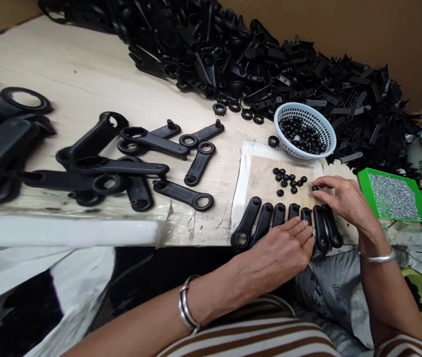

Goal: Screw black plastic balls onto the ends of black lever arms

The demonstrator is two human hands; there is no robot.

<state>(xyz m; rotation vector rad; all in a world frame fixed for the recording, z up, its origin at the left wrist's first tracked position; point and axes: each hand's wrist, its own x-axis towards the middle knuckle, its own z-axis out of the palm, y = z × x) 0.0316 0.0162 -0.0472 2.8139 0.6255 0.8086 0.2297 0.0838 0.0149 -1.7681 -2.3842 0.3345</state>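
Note:
Several black plastic handles (263,223) lie side by side in a row on a cardboard mat (261,181) at the table's front edge. My left hand (280,253) rests flat on the near ends of the row, fingers together. My right hand (342,196) pinches a small black round cap (315,188) just above the handles on the right. A cluster of loose black caps (289,179) lies on the mat beyond the row.
A white mesh basket (305,130) of black caps stands behind the mat. A green tray (395,196) of silver screws sits at the right. Loose black handles (151,163) are scattered to the left. A big heap of black plastic parts (255,54) fills the back.

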